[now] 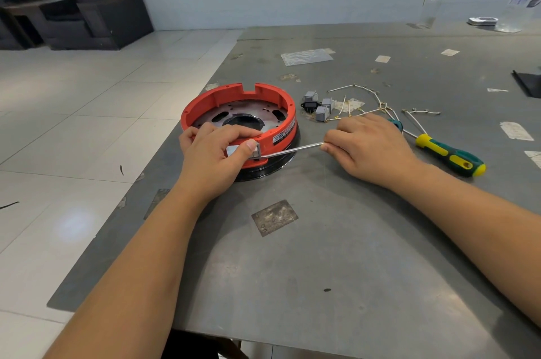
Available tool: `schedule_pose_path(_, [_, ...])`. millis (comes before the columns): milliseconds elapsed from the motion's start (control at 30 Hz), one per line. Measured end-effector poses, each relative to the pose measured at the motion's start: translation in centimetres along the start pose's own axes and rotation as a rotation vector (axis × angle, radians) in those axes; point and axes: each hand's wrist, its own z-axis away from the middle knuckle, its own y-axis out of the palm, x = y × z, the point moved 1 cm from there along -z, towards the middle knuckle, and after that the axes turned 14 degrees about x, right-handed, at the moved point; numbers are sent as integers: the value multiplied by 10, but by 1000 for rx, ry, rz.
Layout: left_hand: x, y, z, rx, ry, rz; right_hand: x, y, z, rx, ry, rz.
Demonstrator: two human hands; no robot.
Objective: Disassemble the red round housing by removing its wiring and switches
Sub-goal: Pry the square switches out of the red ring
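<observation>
The housing (238,121), a red ring on a black base, sits at the left edge of the grey surface (336,256), left of frame centre. In the lower half of the frame both bare forearms reach in from the bottom corners. The left hand (215,156) lies over the near rim of the housing, fingers curled over the red wall, and its thumb presses on a small grey switch (244,151) set in the outer side of that wall. The right hand (367,146) rests on the surface just right of the housing, its fingers pinched round a thin metal tool (292,149) whose tip reaches the switch beside the left thumb. Just right of that hand a green-and-yellow screwdriver (449,155) lies flat, its handle pointing to the lower right. Beyond the right hand, in the centre right of the frame, white wires (369,95) lie loose and tangled on the surface, and next to them, close to the far right side of the housing, stands a small cluster of grey switches (320,107) with one black part among them. Farther back a clear plastic bag (306,56) lies flat. In the upper left, off the surface, dark armchairs (96,4) stand on the tiled floor (73,101).
</observation>
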Motion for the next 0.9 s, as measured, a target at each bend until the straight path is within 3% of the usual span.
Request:
schedule_pose_path(333, [1,1,0,-4,-7,34,4,4,-1,-125,33,-2])
schedule_pose_path(467, [2,1,1,-8,-8,37,27,-2,-10,-181,-44,4])
schedule_pose_path(900, [3,0,-1,-3,-3,15,5,-12,-2,167,-86,-19])
